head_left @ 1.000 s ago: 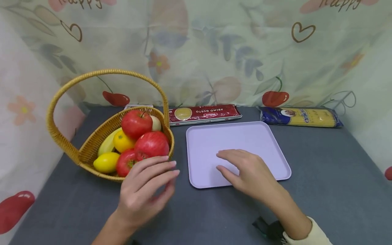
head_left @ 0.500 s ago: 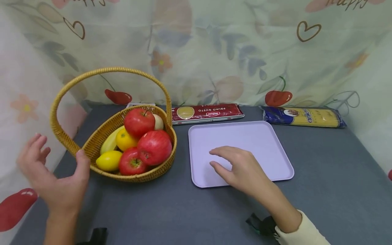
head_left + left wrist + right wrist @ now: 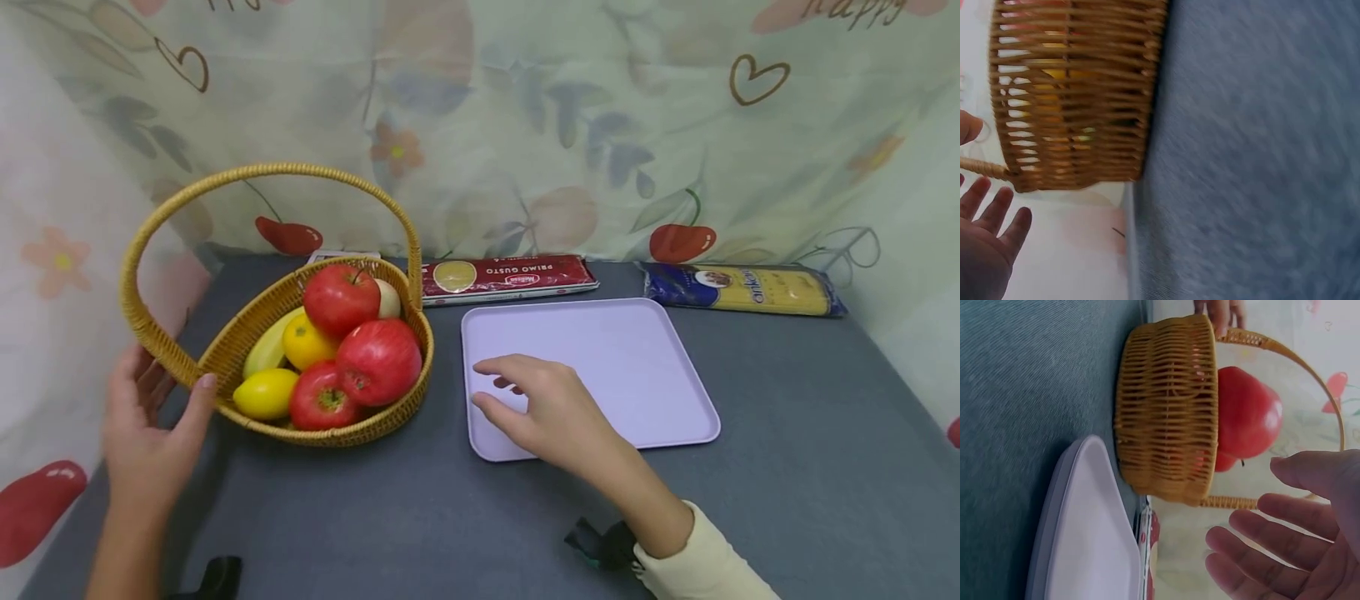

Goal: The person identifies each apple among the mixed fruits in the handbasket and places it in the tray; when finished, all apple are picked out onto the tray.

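On the left of the table stands a wicker basket (image 3: 390, 421) with a tall arched handle (image 3: 292, 169). It holds several red fruits, among them an apple (image 3: 341, 300), plus a lemon (image 3: 265, 394), an orange fruit (image 3: 306, 342) and a banana (image 3: 268, 346). My left hand (image 3: 150, 442) is at the basket's left end, thumb and fingers spread to either side of the handle's foot; the left wrist view shows a gap between them and the handle. Over the left part of a lilac tray (image 3: 637, 367), my right hand (image 3: 540, 408) hovers with fingers apart, holding nothing.
Behind the tray lie a red spaghetti pack (image 3: 517, 277) and a blue and yellow pasta pack (image 3: 750, 288). A patterned curtain (image 3: 525, 125) closes off the back. Bare grey tabletop (image 3: 375, 517) stretches in front of the basket.
My left hand has gone from in front of the basket round to its left end, then in towards the handle's foot. My right hand has drifted left over the tray.
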Demonstrator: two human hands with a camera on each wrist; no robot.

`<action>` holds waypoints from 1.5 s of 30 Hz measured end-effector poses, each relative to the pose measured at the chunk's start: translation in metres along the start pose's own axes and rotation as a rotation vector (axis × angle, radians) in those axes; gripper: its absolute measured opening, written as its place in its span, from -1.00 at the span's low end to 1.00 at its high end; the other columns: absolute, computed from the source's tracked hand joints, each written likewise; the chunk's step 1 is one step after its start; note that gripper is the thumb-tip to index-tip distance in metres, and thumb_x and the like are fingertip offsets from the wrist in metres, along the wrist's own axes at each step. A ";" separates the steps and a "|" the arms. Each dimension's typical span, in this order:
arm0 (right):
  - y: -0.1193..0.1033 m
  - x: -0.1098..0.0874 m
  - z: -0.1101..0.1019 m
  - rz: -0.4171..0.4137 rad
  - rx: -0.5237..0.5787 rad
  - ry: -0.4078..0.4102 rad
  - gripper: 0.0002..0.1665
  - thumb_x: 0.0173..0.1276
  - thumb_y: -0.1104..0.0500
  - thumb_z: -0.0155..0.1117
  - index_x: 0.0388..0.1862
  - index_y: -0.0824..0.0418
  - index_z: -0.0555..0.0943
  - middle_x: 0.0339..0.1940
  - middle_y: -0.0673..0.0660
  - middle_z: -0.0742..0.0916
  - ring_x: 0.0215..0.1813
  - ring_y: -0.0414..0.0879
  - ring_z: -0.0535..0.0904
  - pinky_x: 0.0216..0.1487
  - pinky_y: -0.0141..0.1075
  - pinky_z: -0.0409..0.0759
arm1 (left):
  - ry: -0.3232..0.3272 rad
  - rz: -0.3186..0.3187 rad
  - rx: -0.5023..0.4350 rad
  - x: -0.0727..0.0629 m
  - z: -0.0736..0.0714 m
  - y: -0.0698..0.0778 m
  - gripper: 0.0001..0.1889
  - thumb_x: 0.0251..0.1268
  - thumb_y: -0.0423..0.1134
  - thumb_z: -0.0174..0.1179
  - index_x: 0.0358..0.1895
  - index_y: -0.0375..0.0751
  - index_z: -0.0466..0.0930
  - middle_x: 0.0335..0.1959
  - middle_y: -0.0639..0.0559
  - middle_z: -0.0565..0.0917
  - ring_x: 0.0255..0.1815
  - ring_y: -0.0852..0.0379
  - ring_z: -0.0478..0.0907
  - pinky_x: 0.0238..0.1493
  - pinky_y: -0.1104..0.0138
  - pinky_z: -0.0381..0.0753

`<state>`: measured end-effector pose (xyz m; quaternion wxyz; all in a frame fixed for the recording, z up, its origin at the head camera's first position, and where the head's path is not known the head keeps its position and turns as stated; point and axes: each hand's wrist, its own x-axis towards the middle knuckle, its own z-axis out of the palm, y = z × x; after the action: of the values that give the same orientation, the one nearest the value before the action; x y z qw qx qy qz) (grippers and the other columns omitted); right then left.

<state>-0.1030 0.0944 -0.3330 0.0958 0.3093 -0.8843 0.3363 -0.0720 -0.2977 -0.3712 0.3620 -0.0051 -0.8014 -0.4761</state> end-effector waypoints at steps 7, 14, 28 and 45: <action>-0.008 0.012 0.008 0.022 0.080 -0.034 -0.58 0.33 0.09 0.43 0.14 0.18 0.69 0.04 0.06 0.75 -0.15 -0.14 0.70 -0.12 -0.17 0.70 | -0.036 -0.007 0.046 -0.005 -0.001 -0.013 -0.35 0.27 -0.50 0.25 0.45 -0.17 0.35 0.18 0.08 0.55 0.17 0.25 0.49 0.18 0.49 0.45; -0.014 0.028 0.023 0.060 0.198 -0.055 -0.42 0.35 0.04 0.41 0.29 0.20 0.57 0.14 0.08 0.69 -0.24 -0.27 0.68 -0.18 -0.29 0.69 | -0.114 -0.118 0.100 -0.006 -0.003 -0.014 -0.37 0.36 -0.45 0.20 0.48 -0.09 0.32 0.23 0.06 0.53 0.12 0.35 0.49 0.09 0.60 0.45; -0.029 0.055 0.051 0.210 0.451 -0.170 -0.14 0.32 -0.13 0.39 0.52 0.08 0.31 -0.12 -0.04 0.68 -0.40 -0.04 0.61 -0.34 -0.29 0.66 | -0.212 -0.230 0.052 -0.005 -0.006 -0.019 -0.40 0.49 -0.40 0.05 0.54 -0.07 0.22 0.39 -0.02 0.46 0.21 0.33 0.45 0.04 0.66 0.44; -0.035 0.041 0.064 -0.393 0.096 0.194 -0.48 0.23 0.22 0.50 0.20 0.21 0.66 0.09 0.10 0.73 0.20 -0.10 0.57 0.35 -0.30 0.39 | -0.184 -0.204 0.053 -0.008 -0.005 -0.022 -0.40 0.48 -0.40 0.06 0.53 -0.02 0.27 0.37 0.00 0.48 0.22 0.32 0.46 0.09 0.63 0.42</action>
<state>-0.1112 0.0124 -0.3469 0.2294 0.4461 -0.7765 0.3813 -0.0715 -0.3109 -0.3910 0.2367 0.0421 -0.8399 -0.4866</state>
